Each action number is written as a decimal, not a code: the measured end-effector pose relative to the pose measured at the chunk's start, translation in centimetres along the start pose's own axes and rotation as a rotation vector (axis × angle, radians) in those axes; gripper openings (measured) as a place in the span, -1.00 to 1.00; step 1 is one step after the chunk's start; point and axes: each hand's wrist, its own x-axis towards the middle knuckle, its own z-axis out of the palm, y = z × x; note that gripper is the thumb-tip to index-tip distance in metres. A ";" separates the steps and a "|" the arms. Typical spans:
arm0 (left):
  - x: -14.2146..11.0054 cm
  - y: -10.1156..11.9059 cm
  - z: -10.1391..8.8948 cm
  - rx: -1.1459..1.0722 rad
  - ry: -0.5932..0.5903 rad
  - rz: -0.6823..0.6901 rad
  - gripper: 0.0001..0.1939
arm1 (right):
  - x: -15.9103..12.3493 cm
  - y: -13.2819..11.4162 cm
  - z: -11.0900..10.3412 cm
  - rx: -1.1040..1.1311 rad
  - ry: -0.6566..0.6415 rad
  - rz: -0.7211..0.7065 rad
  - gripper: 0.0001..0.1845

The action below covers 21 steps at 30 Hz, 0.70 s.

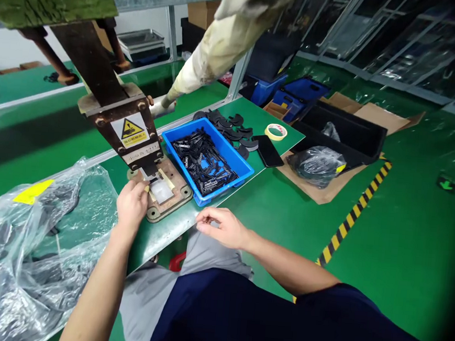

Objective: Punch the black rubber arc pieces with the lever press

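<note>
My left hand (133, 202) is at the front left of a bench press (136, 132), its fingers closed beside the tool head. Whatever those fingers pinch is hidden from me. Under the head, a pale translucent block (161, 191) lies on the press's metal base plate (178, 195), with strips of yellowish tape around it. My right hand (225, 227) hovers by the table's front edge, thumb and fingers curled together. I cannot make out whether a small part is in it. Just beyond it stands a blue tray (226, 191) full of small black plastic parts (200, 160).
Clear plastic bags (40, 250) with dark contents cover the table's left side. Behind the tray lie curved black pieces (234, 129), a tape roll (275, 132) and a black phone (267, 151). An open carton (321, 186) stands to the right. A wrapped pipe (208, 58) hangs overhead.
</note>
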 end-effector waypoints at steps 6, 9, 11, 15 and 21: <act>-0.3 0.2 0.6 -0.045 0.034 0.039 -0.61 | 6.0 -3.7 -4.6 0.049 0.295 -0.202 -0.64; -0.8 0.1 1.0 -0.066 0.054 0.043 -0.60 | 11.0 -8.8 -6.5 0.039 0.376 -0.497 -0.38; -1.0 0.1 1.1 -0.075 0.055 0.033 -0.59 | 14.0 -12.3 -7.0 0.105 0.314 -0.678 -0.30; -1.1 0.1 1.2 -0.090 0.055 0.002 -0.59 | 16.8 -16.6 -7.0 0.323 0.180 -0.727 -0.23; -1.5 -0.1 1.7 -0.163 0.071 -0.021 -0.63 | 12.9 -11.4 -5.2 0.276 0.193 -0.774 -0.37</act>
